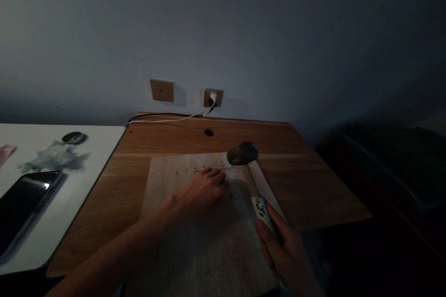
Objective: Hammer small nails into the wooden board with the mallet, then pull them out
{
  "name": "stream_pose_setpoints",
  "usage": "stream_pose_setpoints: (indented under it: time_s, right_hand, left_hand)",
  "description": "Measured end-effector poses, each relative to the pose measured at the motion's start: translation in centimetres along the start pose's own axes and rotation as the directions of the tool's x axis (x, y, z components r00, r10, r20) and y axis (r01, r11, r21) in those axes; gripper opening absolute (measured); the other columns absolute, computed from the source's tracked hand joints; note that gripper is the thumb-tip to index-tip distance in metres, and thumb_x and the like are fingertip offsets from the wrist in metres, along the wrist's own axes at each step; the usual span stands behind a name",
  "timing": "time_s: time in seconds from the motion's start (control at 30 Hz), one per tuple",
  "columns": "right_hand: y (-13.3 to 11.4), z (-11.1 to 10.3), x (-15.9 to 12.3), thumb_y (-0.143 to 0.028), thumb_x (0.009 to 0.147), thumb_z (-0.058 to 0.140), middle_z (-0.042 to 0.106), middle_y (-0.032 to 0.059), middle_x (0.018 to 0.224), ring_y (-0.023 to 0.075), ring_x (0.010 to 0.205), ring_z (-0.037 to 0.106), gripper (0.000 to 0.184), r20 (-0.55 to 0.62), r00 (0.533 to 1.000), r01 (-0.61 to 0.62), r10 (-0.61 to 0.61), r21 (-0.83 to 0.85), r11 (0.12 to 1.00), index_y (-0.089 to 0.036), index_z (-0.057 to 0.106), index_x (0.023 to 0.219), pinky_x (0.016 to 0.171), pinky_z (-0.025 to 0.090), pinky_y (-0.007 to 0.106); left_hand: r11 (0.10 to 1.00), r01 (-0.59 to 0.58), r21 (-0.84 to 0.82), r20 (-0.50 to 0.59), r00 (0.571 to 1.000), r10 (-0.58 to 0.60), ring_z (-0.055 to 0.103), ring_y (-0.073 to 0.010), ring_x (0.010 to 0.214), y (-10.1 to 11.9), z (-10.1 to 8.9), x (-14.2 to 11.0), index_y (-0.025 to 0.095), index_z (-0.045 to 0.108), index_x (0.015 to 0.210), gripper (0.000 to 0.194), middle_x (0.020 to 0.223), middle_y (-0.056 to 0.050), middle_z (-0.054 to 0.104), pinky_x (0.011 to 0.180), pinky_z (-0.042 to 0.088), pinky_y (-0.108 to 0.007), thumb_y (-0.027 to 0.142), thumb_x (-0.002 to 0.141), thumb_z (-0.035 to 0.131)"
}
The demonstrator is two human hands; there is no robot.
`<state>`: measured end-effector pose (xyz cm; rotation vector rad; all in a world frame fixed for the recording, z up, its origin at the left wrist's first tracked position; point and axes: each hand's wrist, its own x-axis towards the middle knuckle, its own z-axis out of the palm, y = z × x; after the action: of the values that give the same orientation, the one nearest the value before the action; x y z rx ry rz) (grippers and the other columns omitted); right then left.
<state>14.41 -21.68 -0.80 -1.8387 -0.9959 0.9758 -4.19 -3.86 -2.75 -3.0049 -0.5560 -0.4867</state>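
A row of several small shiny nails (pixel 203 167) stands along the far part of a pale wooden board (pixel 167 171). My left hand (pixel 205 189) rests on the board just in front of that row. Its fingers are curled and pressed together, and the palm and fingertips are mostly hidden, so what they pinch, if anything, does not show. Wrapped round a mallet (pixel 243 153) by its worn white-and-wood handle is my right hand (pixel 282 246). The dark mallet head is raised above the board's far right part, apart from my left hand.
Beneath the board lies a wooden tabletop (pixel 296 171) with a round cable hole (pixel 209 132). On the white table (pixel 94 162) at left are a phone (pixel 28 199), crumpled plastic (pixel 55 155) and a round dark object (pixel 74 137). Cables (pixel 167 120) run to a wall socket (pixel 213 97).
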Motion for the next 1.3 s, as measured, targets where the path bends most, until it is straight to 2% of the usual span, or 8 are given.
stream_pose_setpoints:
  time_s: [0.13,0.23,0.33,0.43,0.7,0.87,1.03,1.3]
  right_hand:
    - [0.0,0.2,0.0,-0.067,0.089,0.060,0.040,-0.0121,0.040,0.0092,0.030,0.036,0.087,-0.007,0.999,-0.033,0.033,0.011,0.999,-0.010,0.050,0.153,0.031,0.033,0.018]
    - [0.0,0.1,0.1,-0.066,0.090,0.058,0.042,-0.0109,0.039,0.0099,0.030,0.038,0.084,0.010,1.000,-0.019,0.019,-0.023,1.000,-0.012,0.049,0.154,0.032,0.033,0.019]
    - [-0.1,0.2,0.2,-0.065,0.092,0.057,0.042,-0.0106,0.040,0.0103,0.032,0.039,0.083,0.021,1.000,-0.012,0.013,-0.034,0.999,-0.012,0.048,0.155,0.033,0.034,0.019]
    - [-0.3,0.4,0.2,-0.063,0.092,0.058,0.042,-0.0106,0.041,0.0104,0.033,0.039,0.081,0.021,1.000,-0.010,0.011,-0.047,0.999,-0.011,0.050,0.154,0.033,0.035,0.020]
    - [-0.6,0.5,0.2,-0.062,0.092,0.058,0.041,-0.0110,0.042,0.0111,0.032,0.040,0.079,0.037,0.999,-0.010,0.011,-0.045,0.999,-0.012,0.052,0.153,0.034,0.034,0.020]
    - [-0.5,0.6,0.1,-0.061,0.093,0.057,0.042,-0.0106,0.040,0.0103,0.032,0.038,0.079,0.040,0.999,0.018,-0.016,-0.045,0.999,-0.009,0.052,0.152,0.033,0.033,0.020]
    - [-0.3,0.7,0.1,-0.064,0.090,0.059,0.041,-0.0107,0.041,0.0108,0.031,0.040,0.081,0.021,1.000,-0.005,0.005,-0.024,1.000,-0.013,0.052,0.153,0.032,0.034,0.019]
    - [-0.4,1.2,-0.1,-0.060,0.093,0.057,0.041,-0.0105,0.040,0.0113,0.031,0.040,0.076,0.060,0.998,0.016,-0.012,-0.070,0.997,-0.012,0.054,0.151,0.034,0.036,0.021]
  left_hand:
    - [0.973,0.169,-0.159,0.013,0.986,-0.169,0.066,-0.0211,0.088,-2.8,-2.1,-1.8,0.019,0.066,0.092,0.005,0.094,-0.006,0.069,0.081,0.050,-0.034,0.017,0.090,0.063]
    - [0.899,0.377,-0.222,0.036,0.925,-0.379,0.064,-0.0171,0.076,-5.8,-3.3,-4.4,0.021,0.065,0.091,0.009,0.087,-0.002,0.069,0.071,0.047,-0.029,0.015,0.084,0.062]
    - [0.852,0.459,-0.251,0.103,0.888,-0.447,0.064,-0.0161,0.071,-7.8,-3.6,-6.7,0.021,0.067,0.091,0.012,0.083,-0.001,0.069,0.066,0.045,-0.027,0.015,0.082,0.061]
    - [0.830,0.470,-0.299,0.137,0.883,-0.450,0.065,-0.0161,0.071,-8.4,-3.1,-7.8,0.021,0.067,0.091,0.012,0.082,-0.001,0.069,0.066,0.046,-0.027,0.014,0.083,0.060]
    - [0.825,0.420,-0.377,0.046,0.898,-0.437,0.066,-0.0165,0.073,-8.1,-2.3,-7.1,0.021,0.069,0.092,0.012,0.084,-0.003,0.071,0.071,0.051,-0.028,0.018,0.088,0.058]
    - [0.791,0.442,-0.423,0.038,0.881,-0.472,0.066,-0.0143,0.072,-8.4,-1.7,-7.1,0.021,0.069,0.096,0.017,0.084,-0.001,0.071,0.070,0.049,-0.026,0.014,0.086,0.057]
    - [0.791,0.433,-0.432,-0.008,0.875,-0.483,0.067,-0.0146,0.076,-8.7,-1.1,-7.4,0.021,0.071,0.097,0.017,0.088,-0.002,0.072,0.072,0.050,-0.026,0.014,0.087,0.059]
    - [0.728,0.425,-0.538,0.030,0.873,-0.487,0.068,-0.0154,0.075,-7.8,-1.0,-7.2,0.022,0.071,0.092,0.013,0.085,-0.002,0.074,0.072,0.053,-0.027,0.020,0.086,0.060]
